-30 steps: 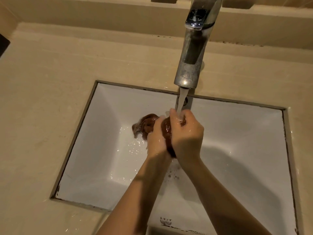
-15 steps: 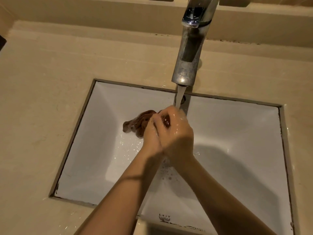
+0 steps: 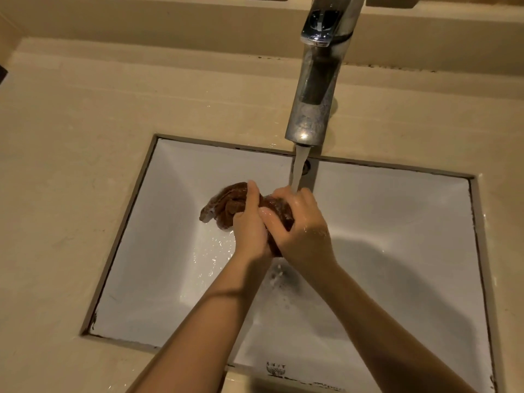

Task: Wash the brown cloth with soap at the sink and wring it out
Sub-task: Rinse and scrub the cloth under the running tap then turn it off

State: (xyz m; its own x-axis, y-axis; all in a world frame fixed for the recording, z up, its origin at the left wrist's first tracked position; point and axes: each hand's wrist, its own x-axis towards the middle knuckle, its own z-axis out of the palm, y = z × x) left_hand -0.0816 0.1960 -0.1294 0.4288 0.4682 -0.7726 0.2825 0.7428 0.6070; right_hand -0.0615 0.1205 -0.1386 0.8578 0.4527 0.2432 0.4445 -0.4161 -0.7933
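Observation:
The wet brown cloth point(image 3: 224, 202) is bunched up over the white sink basin point(image 3: 397, 222), with a loose end sticking out to the left. My left hand point(image 3: 251, 231) grips its left part and my right hand point(image 3: 303, 234) grips its right part, the two hands pressed together around it. Water streams from the chrome tap point(image 3: 314, 95) onto my right hand's fingers. Most of the cloth is hidden inside my hands. No soap bar or bottle is in view.
A beige stone counter point(image 3: 71, 165) surrounds the rectangular basin, with a raised ledge along the back wall. Foamy water and bubbles lie on the basin floor point(image 3: 280, 282) below my wrists. The overflow hole point(image 3: 307, 167) sits behind the water stream.
My hands have kept working the cloth under the stream, shifting their grip; more brown cloth now shows between the two hands than half a second ago.

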